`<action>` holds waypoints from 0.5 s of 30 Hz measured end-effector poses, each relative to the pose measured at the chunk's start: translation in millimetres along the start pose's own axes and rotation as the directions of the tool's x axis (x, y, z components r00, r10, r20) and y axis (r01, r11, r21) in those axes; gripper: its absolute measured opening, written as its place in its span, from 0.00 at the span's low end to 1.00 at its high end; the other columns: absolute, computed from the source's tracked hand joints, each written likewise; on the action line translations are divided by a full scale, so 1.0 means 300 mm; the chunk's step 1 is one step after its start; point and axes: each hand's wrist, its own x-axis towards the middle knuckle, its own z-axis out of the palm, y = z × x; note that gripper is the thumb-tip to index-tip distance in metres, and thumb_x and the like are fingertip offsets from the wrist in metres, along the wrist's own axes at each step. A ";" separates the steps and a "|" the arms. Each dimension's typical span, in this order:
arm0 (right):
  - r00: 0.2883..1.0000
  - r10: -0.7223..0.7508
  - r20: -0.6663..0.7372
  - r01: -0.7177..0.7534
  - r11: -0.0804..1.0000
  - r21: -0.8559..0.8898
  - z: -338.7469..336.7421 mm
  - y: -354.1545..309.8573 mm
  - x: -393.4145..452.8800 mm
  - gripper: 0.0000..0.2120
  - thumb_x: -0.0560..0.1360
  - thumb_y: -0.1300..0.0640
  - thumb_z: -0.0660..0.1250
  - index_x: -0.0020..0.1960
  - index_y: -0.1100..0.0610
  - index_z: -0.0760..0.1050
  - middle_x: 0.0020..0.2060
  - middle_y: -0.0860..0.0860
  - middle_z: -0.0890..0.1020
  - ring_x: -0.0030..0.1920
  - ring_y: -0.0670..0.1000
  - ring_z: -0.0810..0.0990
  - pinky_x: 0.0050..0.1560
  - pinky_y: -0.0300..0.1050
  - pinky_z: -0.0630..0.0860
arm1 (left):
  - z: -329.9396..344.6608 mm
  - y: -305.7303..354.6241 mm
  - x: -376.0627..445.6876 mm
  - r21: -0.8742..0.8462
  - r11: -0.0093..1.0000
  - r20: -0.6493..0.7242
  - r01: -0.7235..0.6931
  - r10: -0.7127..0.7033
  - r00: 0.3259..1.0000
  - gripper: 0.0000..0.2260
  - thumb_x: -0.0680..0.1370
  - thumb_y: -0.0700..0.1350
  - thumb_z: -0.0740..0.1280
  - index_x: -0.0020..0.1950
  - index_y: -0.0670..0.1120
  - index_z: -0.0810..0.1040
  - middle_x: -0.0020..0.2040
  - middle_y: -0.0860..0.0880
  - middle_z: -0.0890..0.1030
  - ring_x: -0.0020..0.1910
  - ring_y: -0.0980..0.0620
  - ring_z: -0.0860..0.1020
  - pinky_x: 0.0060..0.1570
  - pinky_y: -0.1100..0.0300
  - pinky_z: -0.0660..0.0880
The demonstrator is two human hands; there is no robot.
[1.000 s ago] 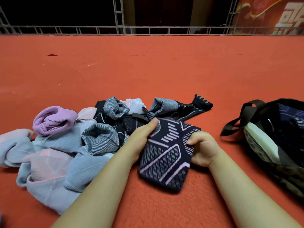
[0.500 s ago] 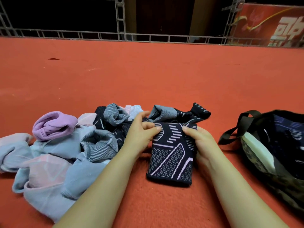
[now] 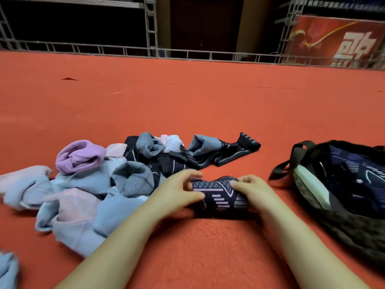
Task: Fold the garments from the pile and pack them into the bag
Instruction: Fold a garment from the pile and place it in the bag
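Garment (image 3: 220, 197) lies on the red felt (image 3: 198, 105) between my hands, a dark knit with pale lilac bars and lattice, now a short thick bundle. My left hand (image 3: 177, 195) curls its fingers over one end with the thumb at the near side; my right hand (image 3: 252, 192) pinches the other end the same way. To finish this fold well, I judge I should press both ends evenly and keep the edges square so the stretchy knit does not spring open. Pile (image 3: 87, 190) sits to the left: soft blue, pink and lilac pieces, crumpled. Bag (image 3: 341, 207) stands to the right, open, limp, dark cloth already inside.
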 end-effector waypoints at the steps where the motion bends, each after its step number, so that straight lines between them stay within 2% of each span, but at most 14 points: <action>1: 0.999 0.019 -0.046 -0.020 1.000 -0.013 0.008 0.029 -0.020 0.06 0.72 0.56 0.71 0.42 0.55 0.75 0.35 0.53 0.81 0.34 0.51 0.79 0.39 0.46 0.72 | 0.015 -0.031 -0.016 0.055 0.998 0.019 -0.037 0.036 0.999 0.23 0.60 0.56 0.72 0.52 0.72 0.72 0.50 0.52 0.79 0.50 0.53 0.80 0.52 0.52 0.78; 3: 0.990 0.019 -0.139 -0.028 0.998 -0.059 0.017 0.068 -0.046 0.14 0.69 0.54 0.73 0.52 0.51 0.73 0.40 0.52 0.82 0.40 0.52 0.82 0.44 0.46 0.76 | 0.034 -0.072 -0.047 0.177 0.980 0.063 -0.088 0.078 0.995 0.26 0.60 0.59 0.72 0.54 0.75 0.67 0.55 0.57 0.79 0.54 0.61 0.78 0.60 0.59 0.73; 6: 0.972 -0.081 -0.221 0.046 0.986 -0.160 0.039 0.087 -0.074 0.20 0.70 0.54 0.72 0.59 0.52 0.70 0.33 0.51 0.77 0.33 0.51 0.77 0.37 0.46 0.70 | 0.057 -0.098 -0.086 0.217 0.973 0.033 -0.080 0.075 0.997 0.28 0.61 0.57 0.72 0.57 0.73 0.65 0.53 0.58 0.80 0.52 0.63 0.78 0.60 0.60 0.72; 8: 0.950 -0.145 -0.276 0.091 0.976 -0.197 0.054 0.099 -0.084 0.20 0.71 0.55 0.71 0.60 0.53 0.69 0.29 0.49 0.74 0.31 0.49 0.74 0.36 0.45 0.67 | 0.068 -0.101 -0.100 0.257 0.963 0.001 -0.078 0.080 0.997 0.29 0.64 0.55 0.73 0.62 0.69 0.67 0.53 0.57 0.80 0.52 0.60 0.78 0.60 0.60 0.72; 11: 0.926 -0.181 -0.330 0.118 0.972 -0.202 0.058 0.105 -0.094 0.18 0.72 0.56 0.70 0.59 0.53 0.68 0.28 0.48 0.74 0.32 0.49 0.75 0.35 0.45 0.66 | 0.076 -0.099 -0.102 0.311 0.944 -0.029 -0.106 0.121 0.992 0.28 0.69 0.49 0.73 0.66 0.61 0.69 0.55 0.57 0.79 0.53 0.60 0.76 0.60 0.62 0.70; 15: 0.914 -0.191 -0.358 0.122 0.971 -0.207 0.053 0.089 -0.104 0.15 0.72 0.56 0.69 0.57 0.54 0.69 0.30 0.48 0.75 0.34 0.49 0.76 0.33 0.42 0.65 | 0.070 -0.115 -0.094 0.356 0.927 0.009 -0.118 0.122 0.992 0.31 0.64 0.58 0.68 0.67 0.64 0.67 0.58 0.55 0.78 0.57 0.58 0.75 0.63 0.58 0.69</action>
